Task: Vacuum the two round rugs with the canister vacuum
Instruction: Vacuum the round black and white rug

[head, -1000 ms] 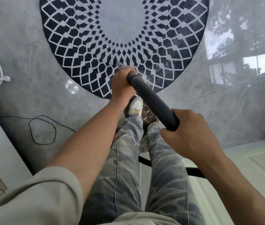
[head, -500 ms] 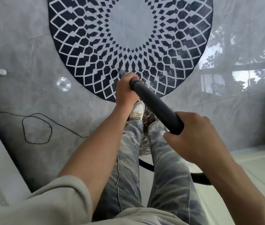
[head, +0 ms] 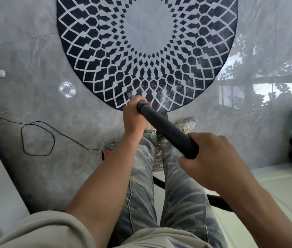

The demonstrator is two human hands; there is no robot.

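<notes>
Left hand [head: 134, 116]: wrapped around far end of vacuum wand [head: 166, 130].
Right hand [head: 215, 158]: gripping wand's near end.
Wand: runs 11 to 5 o'clock.
Round rug [head: 147, 51]: on floor [head: 34, 97], 12 o'clock.
Cord [head: 38, 138]: looped, 9 o'clock.

The left hand [head: 135, 116] reaches forward on a nearly straight bare arm, its fingers curled tight around the far end of the dark grey vacuum tube [head: 166, 132]. The right hand [head: 213, 158] (closer to the body) wraps the tube's near end, knuckles up, forearm bare.
</notes>
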